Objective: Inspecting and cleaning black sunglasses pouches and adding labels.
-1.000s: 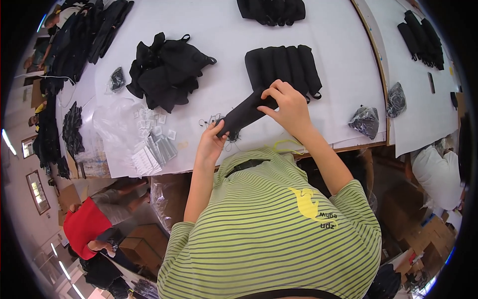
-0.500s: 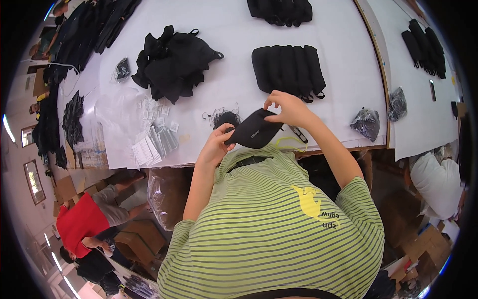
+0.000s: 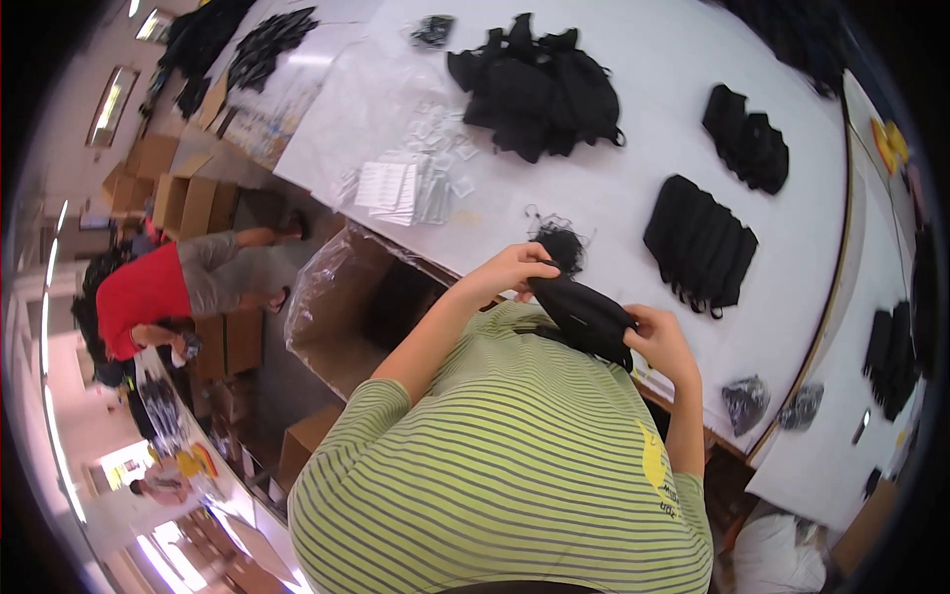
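Note:
A soft black fabric pouch (image 3: 586, 315) with a small pale mark is stretched between my hands, just in front of my striped shirt at the table's near edge. The fingers of my left hand (image 3: 515, 271) pinch its left end. At the other end, my right hand (image 3: 661, 342) grips the corner between thumb and fingers. Just beyond my left hand lies a tangle of thin black cords (image 3: 559, 246), partly hidden behind the pouch. The pouch's underside and any opening are out of sight.
On the white table (image 3: 633, 54) lie a heap of black pouches (image 3: 539, 94), rows of stacked black pouches (image 3: 701, 243), white labels (image 3: 396, 188) and a bagged dark bundle (image 3: 747, 404). A plastic-lined carton (image 3: 341, 297) stands below the edge. A person in red (image 3: 148, 297) works at left.
The view has turned, so the table's things appear farther right and tilted. The pouch now slopes down to the right, and my right hand has come down from its top edge to its right end.

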A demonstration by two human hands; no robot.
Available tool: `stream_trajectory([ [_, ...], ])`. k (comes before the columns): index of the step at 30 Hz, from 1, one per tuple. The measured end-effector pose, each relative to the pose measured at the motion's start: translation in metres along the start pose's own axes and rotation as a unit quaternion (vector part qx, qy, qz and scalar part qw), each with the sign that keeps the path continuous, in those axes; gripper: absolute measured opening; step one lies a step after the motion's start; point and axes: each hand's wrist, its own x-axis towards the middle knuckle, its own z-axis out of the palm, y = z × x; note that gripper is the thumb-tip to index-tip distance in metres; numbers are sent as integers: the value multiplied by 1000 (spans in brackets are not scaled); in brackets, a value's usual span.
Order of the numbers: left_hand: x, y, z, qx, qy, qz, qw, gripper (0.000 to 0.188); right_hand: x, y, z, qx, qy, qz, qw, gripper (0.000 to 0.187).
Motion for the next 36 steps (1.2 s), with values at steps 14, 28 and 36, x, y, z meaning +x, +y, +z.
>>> stream_trajectory([
  [14, 4, -49, -40, -252, 87, 100, 959, 19, 14, -32, 43, -60, 105, -145, 982, 40],
  [28, 3, -56, -61, -219, 77, 73, 970, 23, 25, -41, 59, -162, 155, -212, 951, 16],
  [36, -32, -22, -63, 87, 27, 88, 992, 45, 21, -16, 49, -1, 190, -153, 970, 15],
])
